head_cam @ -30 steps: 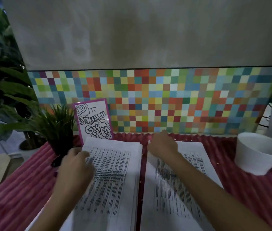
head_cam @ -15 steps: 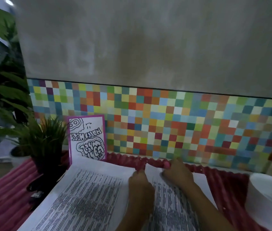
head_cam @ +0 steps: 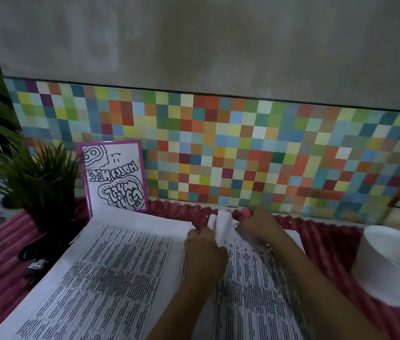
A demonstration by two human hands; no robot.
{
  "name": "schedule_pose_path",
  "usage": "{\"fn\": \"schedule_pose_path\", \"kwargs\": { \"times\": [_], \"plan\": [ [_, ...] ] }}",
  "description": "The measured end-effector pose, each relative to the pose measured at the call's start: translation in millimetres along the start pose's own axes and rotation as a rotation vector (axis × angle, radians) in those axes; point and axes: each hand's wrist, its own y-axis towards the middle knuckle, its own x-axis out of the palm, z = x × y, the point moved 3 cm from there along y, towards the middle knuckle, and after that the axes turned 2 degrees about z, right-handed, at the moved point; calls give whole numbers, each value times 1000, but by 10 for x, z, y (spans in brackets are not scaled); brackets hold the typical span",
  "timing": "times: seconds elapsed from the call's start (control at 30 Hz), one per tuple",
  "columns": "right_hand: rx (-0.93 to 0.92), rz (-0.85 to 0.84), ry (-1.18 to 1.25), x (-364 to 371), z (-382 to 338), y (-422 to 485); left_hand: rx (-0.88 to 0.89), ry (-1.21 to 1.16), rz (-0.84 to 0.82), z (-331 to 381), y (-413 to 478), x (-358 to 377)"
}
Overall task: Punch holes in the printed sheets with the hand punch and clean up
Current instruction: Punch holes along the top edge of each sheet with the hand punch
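Two stacks of printed sheets lie side by side on the red ribbed mat: the left stack and the right stack. The top sheet of the right stack curls up at its far edge. My left hand pinches that raised edge from the left. My right hand is curled round a small pink hand punch at the same edge. Only the punch's pink tip and a metal glint show; the rest is hidden in my fist.
A white bowl stands at the right on the mat. A potted plant and a pink-framed card stand at the back left, with a black object below the plant. Small white paper dots dot the mat.
My left hand has left the left stack and moved right to the far edge of the right stack. The top sheet's edge is now lifted between both hands. The view has tilted up.
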Motion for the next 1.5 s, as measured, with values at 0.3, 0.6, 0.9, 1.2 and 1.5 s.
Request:
{"fn": "schedule_pose_path", "kwargs": {
  "times": [0.3,0.6,0.9,1.2,1.5],
  "plan": [
    [19,136,301,-218,94,-161,123,-449,155,22,6,-104],
    [-114,272,282,-248,-9,-336,142,-538,-8,-52,99,17],
    [-124,204,159,-314,-249,-349,117,-777,33,-30,63,-44],
    [-197,344,290,-163,-306,-380,33,-883,20,-138,171,43],
    [-244,457,352,-160,-304,-459,120,-828,79,-96,121,-2]
  ]
}}
